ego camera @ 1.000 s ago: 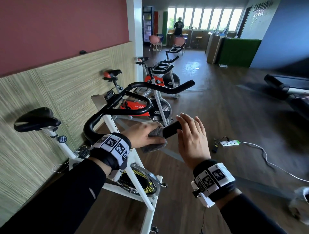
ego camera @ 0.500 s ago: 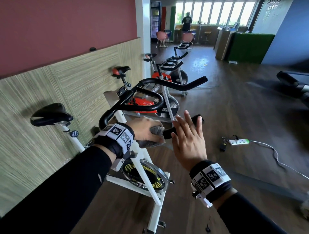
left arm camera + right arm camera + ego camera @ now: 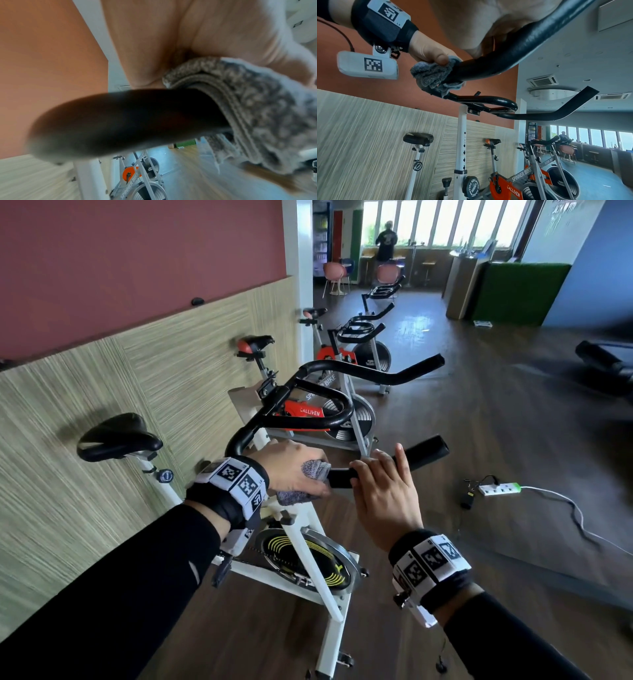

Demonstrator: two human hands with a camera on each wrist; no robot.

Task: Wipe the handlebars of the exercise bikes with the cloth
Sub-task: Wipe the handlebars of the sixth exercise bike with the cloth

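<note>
1. Left hand (image 3: 197, 40) up close, palm wrapped w/ grey cloth (image 3: 248, 108) round black handlebar (image 3: 128, 119).
2. Bar blurred, runs left out of cloth.
3. Below: orange/grey spinner bike (image 3: 137, 180) on wood floor (image 3: 188, 169).

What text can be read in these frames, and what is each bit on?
"CALLIVEN": orange guard of the second bike.
"SPINNER BIKE": that bike's grey frame tube.
"LOOSEN", "PULL TO ADJUST": black knob on the nearest bike's white post.
"LS": left wrist strap.
Too blurred or small: wall lettering top right, seat-post knob, square wrist markers.
</note>
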